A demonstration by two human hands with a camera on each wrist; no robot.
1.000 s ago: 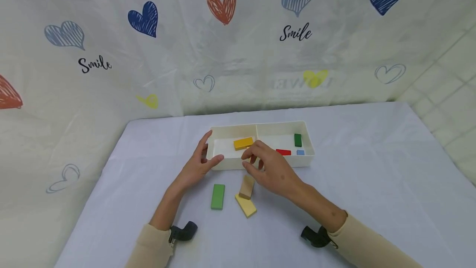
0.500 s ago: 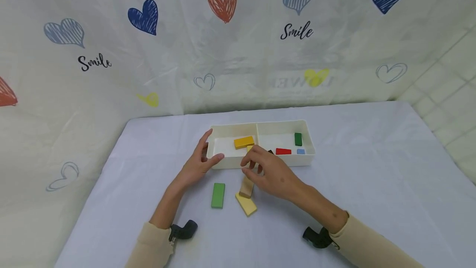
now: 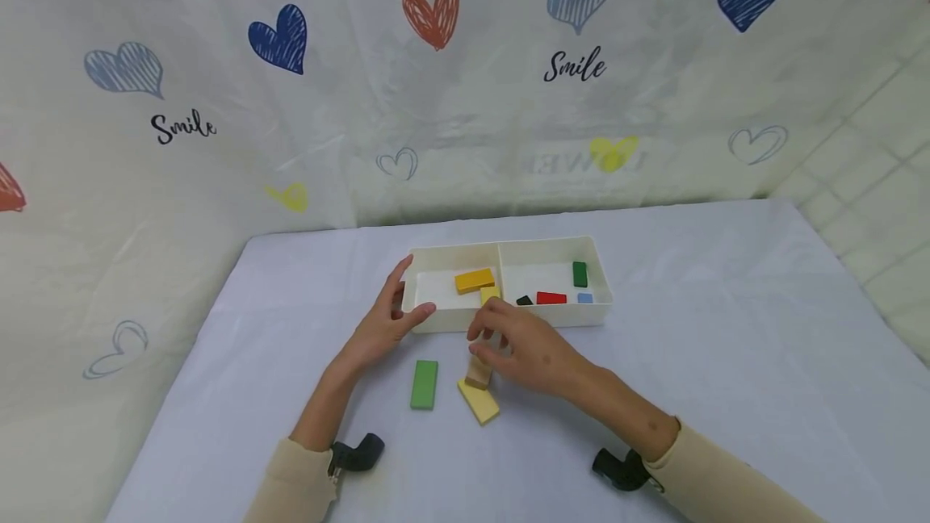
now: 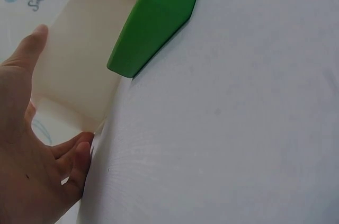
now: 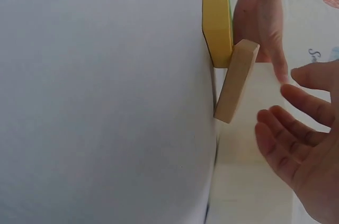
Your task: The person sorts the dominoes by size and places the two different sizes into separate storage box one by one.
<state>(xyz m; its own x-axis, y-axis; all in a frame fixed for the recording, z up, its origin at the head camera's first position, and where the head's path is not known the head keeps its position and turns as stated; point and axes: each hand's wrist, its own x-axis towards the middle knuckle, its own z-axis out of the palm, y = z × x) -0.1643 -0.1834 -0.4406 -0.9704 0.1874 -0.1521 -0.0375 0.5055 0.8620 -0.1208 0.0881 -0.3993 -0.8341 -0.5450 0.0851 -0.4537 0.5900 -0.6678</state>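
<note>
My left hand (image 3: 379,320) holds the left end of a two-compartment white box (image 3: 445,320), thumb at the front rim and fingers against the end. In front of the box, a tan wooden block (image 3: 477,375) lies partly over a pale yellow block (image 3: 479,402). My right hand (image 3: 534,345) hovers over the tan block, fingers loosely bent with a gap to the thumb. In the right wrist view nothing sits between those fingers, and the tan block (image 5: 237,82) is apart from them. A light green block (image 3: 425,384) lies to the left.
The box's left compartment has an orange-yellow block (image 3: 475,281) and a yellow block (image 3: 490,294). In the right one lie a dark green block (image 3: 580,274), a red piece (image 3: 551,298), a blue piece (image 3: 584,298) and a black piece (image 3: 525,301). A white cloth covers the table.
My right hand has shifted slightly down and left, toward the tan block, so the yellow block and black piece in the box show more. The left hand stays at the box.
</note>
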